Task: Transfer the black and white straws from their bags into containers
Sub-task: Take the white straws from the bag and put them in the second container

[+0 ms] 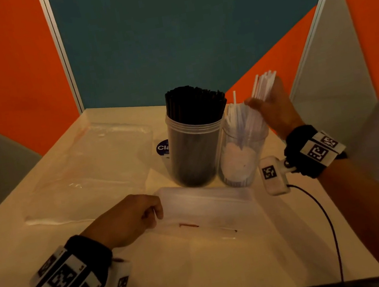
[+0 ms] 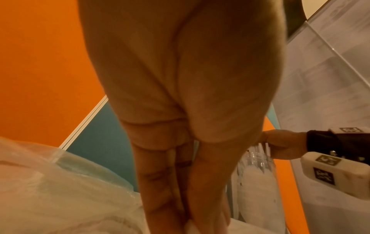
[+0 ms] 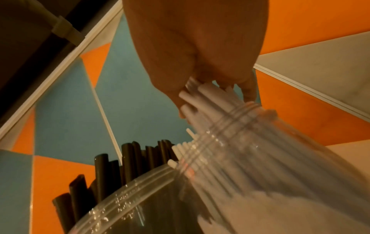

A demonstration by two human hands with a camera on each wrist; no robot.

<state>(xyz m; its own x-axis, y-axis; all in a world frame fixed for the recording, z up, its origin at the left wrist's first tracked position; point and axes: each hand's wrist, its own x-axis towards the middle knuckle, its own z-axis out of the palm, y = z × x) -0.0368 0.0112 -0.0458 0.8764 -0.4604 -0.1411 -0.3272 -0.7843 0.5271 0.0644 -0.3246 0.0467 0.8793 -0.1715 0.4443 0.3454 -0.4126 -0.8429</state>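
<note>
A tall clear jar (image 1: 195,152) in the middle of the table is packed with black straws (image 1: 195,105). Right beside it stands a smaller clear jar (image 1: 240,160) partly filled with white straws (image 1: 242,120). My right hand (image 1: 263,100) grips a bundle of white straws (image 1: 263,83) over that jar. In the right wrist view the bundle (image 3: 208,101) slants down through the jar's rim (image 3: 240,117), next to the black straws (image 3: 128,159). My left hand (image 1: 156,212) pinches the near left edge of a flat clear bag (image 1: 214,211) lying in front of the jars; its fingertips (image 2: 200,220) press together on plastic.
A second clear bag (image 1: 92,163) lies flat at the back left, with a blue round label (image 1: 162,147) beside the black jar. A black cable (image 1: 325,221) trails across the right of the table. Orange, teal and grey partitions close in the back and sides.
</note>
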